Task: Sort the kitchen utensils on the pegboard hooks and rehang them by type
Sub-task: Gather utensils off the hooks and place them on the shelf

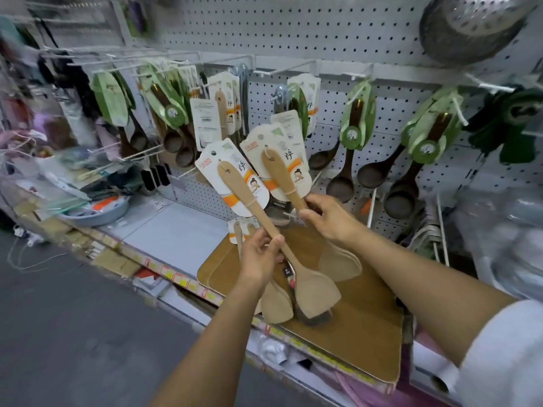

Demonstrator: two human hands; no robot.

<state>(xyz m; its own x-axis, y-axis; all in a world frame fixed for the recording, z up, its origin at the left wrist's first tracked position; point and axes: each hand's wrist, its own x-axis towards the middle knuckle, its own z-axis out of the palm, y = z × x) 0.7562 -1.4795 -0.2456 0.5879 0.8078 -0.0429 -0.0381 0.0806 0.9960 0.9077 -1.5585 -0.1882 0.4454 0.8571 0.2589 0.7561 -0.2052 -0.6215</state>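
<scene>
Colours I noted at the pegboard

I recorded pale tan wooden spatulas (316, 292) on white-and-orange cards (232, 183), dark brown ladles (399, 198) with green tags (357, 118), and a white pegboard (293, 27) dotted with dark holes.

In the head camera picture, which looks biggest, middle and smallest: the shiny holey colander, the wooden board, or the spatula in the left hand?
1. Wooden board
2. Colander, though the picture's edge cuts it off
3. Spatula gripped by the left hand
</scene>
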